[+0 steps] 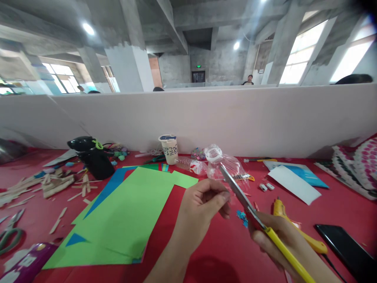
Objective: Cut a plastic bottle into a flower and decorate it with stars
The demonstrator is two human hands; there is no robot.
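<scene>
My right hand [271, 239] is wrapped around a pair of yellow-handled scissors [240, 192], seen nearly edge-on. Their long silver blades point up and to the left, toward a clear plastic bottle top [216, 155]. My left hand [204, 204] is beside the blades, thumb and fingertips pinched together; whatever they hold, if anything, is too small to make out. On the red table [224, 251], small blue cut pieces [242, 217] lie between my hands. Green paper sheets [126, 212] lie to the left of my left wrist.
A yellow glue gun [294, 226] and a black phone [347, 251] lie at right. Behind are a lidded cup [169, 149] and a clear bottle [191, 165]. A black bottle [94, 159], wooden sticks [59, 182] and green-handled scissors [11, 234] are at left. A white partition [188, 118] closes the back.
</scene>
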